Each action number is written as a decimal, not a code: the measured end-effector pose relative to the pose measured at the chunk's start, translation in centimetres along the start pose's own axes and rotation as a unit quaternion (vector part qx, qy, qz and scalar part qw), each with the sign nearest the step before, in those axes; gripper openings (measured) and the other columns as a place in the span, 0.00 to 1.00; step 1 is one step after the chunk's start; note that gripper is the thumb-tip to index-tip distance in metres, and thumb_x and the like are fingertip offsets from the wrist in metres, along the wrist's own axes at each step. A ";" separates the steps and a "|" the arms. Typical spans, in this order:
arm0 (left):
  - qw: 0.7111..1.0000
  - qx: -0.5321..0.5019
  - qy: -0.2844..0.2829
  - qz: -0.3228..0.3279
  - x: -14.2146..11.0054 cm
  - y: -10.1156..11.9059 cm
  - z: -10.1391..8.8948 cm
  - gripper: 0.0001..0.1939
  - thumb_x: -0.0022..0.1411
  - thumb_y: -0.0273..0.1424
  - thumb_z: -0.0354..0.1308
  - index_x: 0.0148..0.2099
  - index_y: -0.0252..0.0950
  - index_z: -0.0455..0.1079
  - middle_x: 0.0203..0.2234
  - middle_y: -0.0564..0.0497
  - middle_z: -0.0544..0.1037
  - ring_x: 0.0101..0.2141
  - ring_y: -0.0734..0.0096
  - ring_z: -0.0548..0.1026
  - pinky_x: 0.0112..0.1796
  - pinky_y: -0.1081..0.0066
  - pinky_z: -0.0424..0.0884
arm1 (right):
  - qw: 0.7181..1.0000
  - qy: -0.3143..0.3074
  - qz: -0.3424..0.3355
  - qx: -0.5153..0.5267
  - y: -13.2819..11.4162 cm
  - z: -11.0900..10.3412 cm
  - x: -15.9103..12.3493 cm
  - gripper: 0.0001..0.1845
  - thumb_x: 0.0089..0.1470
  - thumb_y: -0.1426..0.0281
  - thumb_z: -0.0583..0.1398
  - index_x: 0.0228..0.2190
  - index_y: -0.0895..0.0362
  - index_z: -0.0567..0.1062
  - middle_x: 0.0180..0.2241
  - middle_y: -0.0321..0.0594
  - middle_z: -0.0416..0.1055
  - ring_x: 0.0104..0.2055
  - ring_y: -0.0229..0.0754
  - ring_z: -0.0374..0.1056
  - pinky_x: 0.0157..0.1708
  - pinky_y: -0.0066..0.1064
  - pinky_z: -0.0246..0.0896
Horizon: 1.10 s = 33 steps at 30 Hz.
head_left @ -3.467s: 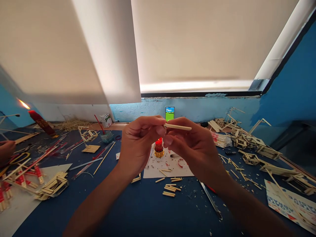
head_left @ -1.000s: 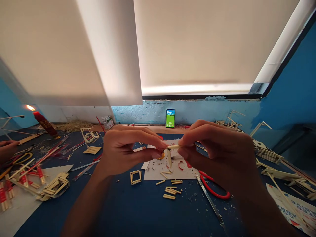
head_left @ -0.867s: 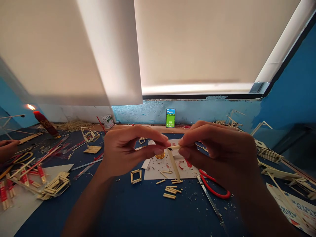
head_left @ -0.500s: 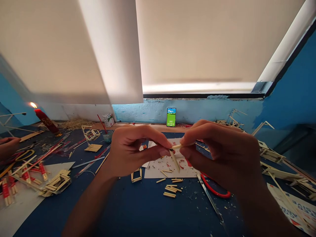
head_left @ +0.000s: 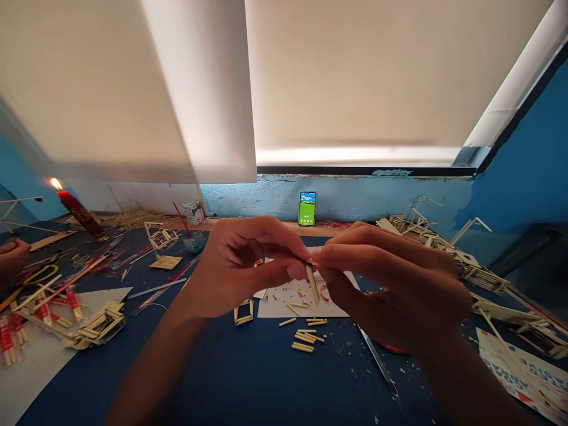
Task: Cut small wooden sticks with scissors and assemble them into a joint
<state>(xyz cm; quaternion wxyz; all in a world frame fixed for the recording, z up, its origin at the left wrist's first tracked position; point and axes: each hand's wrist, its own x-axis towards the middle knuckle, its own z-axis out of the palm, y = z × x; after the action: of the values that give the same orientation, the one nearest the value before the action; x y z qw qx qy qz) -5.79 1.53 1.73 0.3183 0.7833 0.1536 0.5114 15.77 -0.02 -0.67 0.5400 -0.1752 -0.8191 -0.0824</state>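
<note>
In front of me, above a sheet of white paper (head_left: pixel 273 309), my left hand (head_left: pixel 251 257) pinches a short wooden stick (head_left: pixel 315 290) between thumb and index finger. The stick hangs downward and its upper end is dark. Against that dark end press the closed fingertips of my right hand (head_left: pixel 394 281), whose fingers mostly hide what lies between them. Below the hands, several cut stick pieces (head_left: pixel 304 338) lie on the dark blue table. A small square stick frame (head_left: pixel 244 312) lies just below my left hand.
A lit red candle (head_left: pixel 82 216) leans at the left, near another person's hand (head_left: pixel 13 258). Stick structures stand left (head_left: pixel 100 325) and right (head_left: pixel 483 275). A phone (head_left: pixel 307 209) leans on the wall. A silver metal tool (head_left: pixel 377 360) lies below my right hand.
My right hand has closed in on the left fingertips and turned, covering the pale stick that showed between the hands. The hanging stick has shifted slightly left and up.
</note>
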 end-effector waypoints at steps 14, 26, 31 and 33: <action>0.997 -0.016 0.013 -0.079 0.1 0.2 0.4 0.07 0.59 0.20 0.71 0.35 0.37 0.81 0.23 0.52 0.84 0.24 0.70 0.83 0.25 0.78 0.81 | 0.996 -0.090 0.003 -0.018 0.3 0.3 0.6 0.11 0.63 0.79 0.57 0.41 0.51 0.65 0.30 0.33 0.72 0.27 0.37 0.66 0.31 0.33 0.65; 0.999 0.007 -0.033 -0.025 0.3 0.3 -0.2 0.09 0.59 0.15 0.68 0.37 0.33 0.83 0.24 0.54 0.84 0.25 0.75 0.83 0.28 0.85 0.81 | 0.989 -0.148 -0.008 -0.017 0.8 0.5 0.5 0.09 0.64 0.80 0.54 0.39 0.52 0.64 0.29 0.34 0.68 0.28 0.38 0.63 0.30 0.34 0.62; 0.998 -0.006 -0.046 -0.034 0.2 0.5 -0.3 0.10 0.58 0.13 0.67 0.36 0.32 0.83 0.23 0.54 0.84 0.23 0.72 0.83 0.26 0.84 0.81 | 0.988 -0.156 -0.005 -0.006 0.8 0.4 0.6 0.09 0.65 0.79 0.54 0.36 0.52 0.63 0.27 0.32 0.64 0.27 0.37 0.61 0.29 0.34 0.59; 0.997 -0.014 -0.038 -0.069 0.1 0.7 -0.3 0.09 0.58 0.15 0.68 0.35 0.33 0.83 0.23 0.55 0.84 0.23 0.73 0.83 0.27 0.85 0.81 | 0.987 -0.161 -0.007 -0.006 0.8 0.5 0.5 0.09 0.66 0.78 0.54 0.36 0.53 0.63 0.28 0.33 0.66 0.27 0.37 0.62 0.29 0.34 0.60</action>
<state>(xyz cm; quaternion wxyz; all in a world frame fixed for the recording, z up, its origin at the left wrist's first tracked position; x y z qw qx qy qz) -6.06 1.13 2.30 0.3693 0.7852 0.1883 0.4599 15.47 1.02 -0.43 0.3997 -0.1835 -0.8959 -0.0617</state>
